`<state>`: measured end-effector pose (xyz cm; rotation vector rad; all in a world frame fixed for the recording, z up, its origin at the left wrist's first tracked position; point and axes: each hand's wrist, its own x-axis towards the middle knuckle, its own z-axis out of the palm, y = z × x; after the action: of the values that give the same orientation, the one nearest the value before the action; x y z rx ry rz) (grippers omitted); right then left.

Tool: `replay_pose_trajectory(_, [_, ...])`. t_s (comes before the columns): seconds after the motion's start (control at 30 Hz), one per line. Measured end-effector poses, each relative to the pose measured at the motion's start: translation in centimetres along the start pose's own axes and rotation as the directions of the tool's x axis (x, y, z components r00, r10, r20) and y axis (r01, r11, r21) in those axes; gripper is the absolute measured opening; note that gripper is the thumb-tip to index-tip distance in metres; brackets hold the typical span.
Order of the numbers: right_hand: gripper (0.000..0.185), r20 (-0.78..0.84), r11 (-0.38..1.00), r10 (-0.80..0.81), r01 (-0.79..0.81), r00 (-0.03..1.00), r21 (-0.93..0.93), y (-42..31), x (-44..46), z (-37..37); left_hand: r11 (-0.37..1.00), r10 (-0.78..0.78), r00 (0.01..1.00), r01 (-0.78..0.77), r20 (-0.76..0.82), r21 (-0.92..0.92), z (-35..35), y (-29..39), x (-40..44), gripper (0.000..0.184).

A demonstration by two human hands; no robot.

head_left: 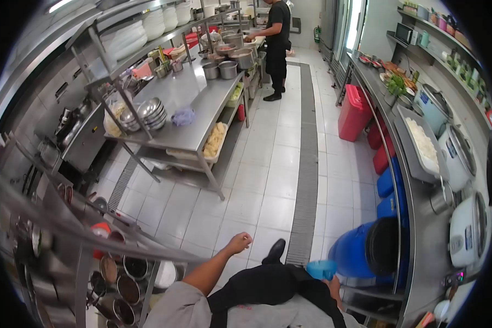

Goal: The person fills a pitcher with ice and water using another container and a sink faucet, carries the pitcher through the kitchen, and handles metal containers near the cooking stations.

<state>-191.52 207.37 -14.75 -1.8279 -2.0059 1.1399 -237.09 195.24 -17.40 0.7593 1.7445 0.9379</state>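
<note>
One light-blue plastic vessel (320, 269) is held, not set down, right hand (334, 283) gripping it; left hand (239, 242) looks empty, fingers curled in.

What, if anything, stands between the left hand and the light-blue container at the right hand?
In this view, the person's black shoe lies between the left hand and the light-blue container, though depth is unclear. Nothing visible separates the right hand from that container.

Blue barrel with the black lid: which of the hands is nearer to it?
Right. The right hand, holding the light-blue cup, is close beside the blue barrel; the left hand is farther off to the left, over the tiled floor.
</note>
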Motion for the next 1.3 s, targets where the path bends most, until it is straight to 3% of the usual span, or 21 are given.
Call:
replay_pose_trajectory(0.07, [0.026, 0.112, 0.966, 0.011, -0.039, 0.994, 0.256, -3.5, 8.8, 0.2, 0.999, -0.032, 0.999, 0.033, 0.040, -0.013, -0.9, 4.9, 2.8, 0.021])
replay_pose_trajectory(0.13, [0.027, 0.016, 0.968, -0.193, 0.188, 0.981, 0.165, -12.5, 15.3, -1.1, 0.999, 0.030, 0.996, -0.029, 0.080, -0.021, -2.1, 10.1, 5.7, 0.023])
replay_pose_trajectory(0.2, [0.031, 0.097, 0.951, -0.263, 0.241, 0.960, 0.195, -17.9, 22.4, -0.4, 0.988, 0.150, 0.980, -0.153, 0.133, 0.010, -3.4, 15.7, 7.9, 0.029])
replay_pose_trajectory(0.27, [0.033, 0.007, 0.823, -0.558, 0.552, 0.830, 0.131, -28.5, 24.8, -1.3, 0.975, 0.220, 0.963, -0.224, 0.154, 0.004, -4.6, 22.0, 9.7, 0.035])
replay_pose_trajectory(0.37, [0.037, 0.117, 0.722, -0.676, 0.621, 0.728, 0.305, -42.4, 26.9, -1.9, 0.911, 0.393, 0.919, -0.388, 0.015, -0.140, -5.5, 29.3, 13.5, 0.044])
replay_pose_trajectory(0.47, [0.037, 0.174, 0.588, -0.805, 0.727, 0.567, 0.353, -52.3, 30.0, -1.2, 0.755, 0.655, 0.725, -0.643, -0.216, 0.132, -8.5, 36.1, 17.5, 0.045])
replay_pose_trajectory(0.57, [0.043, 0.161, 0.311, -0.950, 0.866, 0.268, 0.391, -60.7, 33.7, -0.6, 0.752, 0.482, 0.748, -0.620, -0.456, -0.223, -12.6, 41.1, 20.9, 0.044])
replay_pose_trajectory(0.67, [0.046, 0.115, 0.072, -0.993, 0.905, 0.026, 0.418, -67.9, 37.1, 0.1, 0.566, 0.417, 0.602, -0.758, -0.681, -0.324, -16.6, 45.5, 23.3, 0.040])
replay_pose_trajectory(0.8, [0.043, 0.073, -0.171, -0.972, 0.891, -0.221, 0.420, -78.1, 40.6, 0.1, 0.457, 0.372, 0.403, -0.864, -0.836, -0.213, -22.8, 50.9, 26.6, 0.040])
replay_pose_trajectory(0.87, [0.048, 0.105, -0.196, -0.952, 0.834, -0.289, 0.516, -82.2, 42.7, 1.2, 0.353, 0.334, 0.278, -0.923, -0.901, -0.154, -25.4, 53.9, 28.6, 0.037])
replay_pose_trajectory(1.0, [0.045, 0.136, -0.325, -0.878, 0.782, -0.458, 0.532, -86.5, 47.4, 2.9, 0.445, 0.240, -0.019, -0.886, -0.971, 0.127, -31.1, 54.5, 31.8, 0.026])
replay_pose_trajectory(1.03, [0.042, 0.091, -0.437, -0.842, 0.772, -0.531, 0.461, -86.4, 49.1, 3.9, 0.479, 0.222, -0.077, -0.860, -0.972, 0.177, -32.9, 54.4, 32.3, 0.025])
replay_pose_trajectory(1.1, [0.042, 0.228, -0.359, -0.809, 0.762, -0.542, 0.539, -86.7, 52.6, 3.4, 0.499, 0.266, -0.116, -0.833, -0.957, 0.240, -37.0, 52.7, 33.4, 0.026])
replay_pose_trajectory(1.13, [0.041, 0.295, -0.320, -0.779, 0.754, -0.554, 0.573, -86.7, 54.5, 3.1, 0.575, 0.237, -0.146, -0.776, -0.960, 0.260, -38.7, 52.5, 34.4, 0.025])
replay_pose_trajectory(1.2, [0.043, 0.521, -0.023, -0.699, 0.742, -0.491, 0.670, -86.0, 59.7, 3.9, 0.722, 0.185, -0.204, -0.636, -0.961, 0.274, -42.2, 52.3, 36.2, 0.021])
replay_pose_trajectory(1.3, [0.039, 0.704, 0.088, -0.629, 0.870, -0.329, 0.486, -83.1, 69.1, 7.1, 0.842, 0.207, -0.295, -0.431, -0.933, 0.324, -46.9, 52.0, 39.3, 0.023])
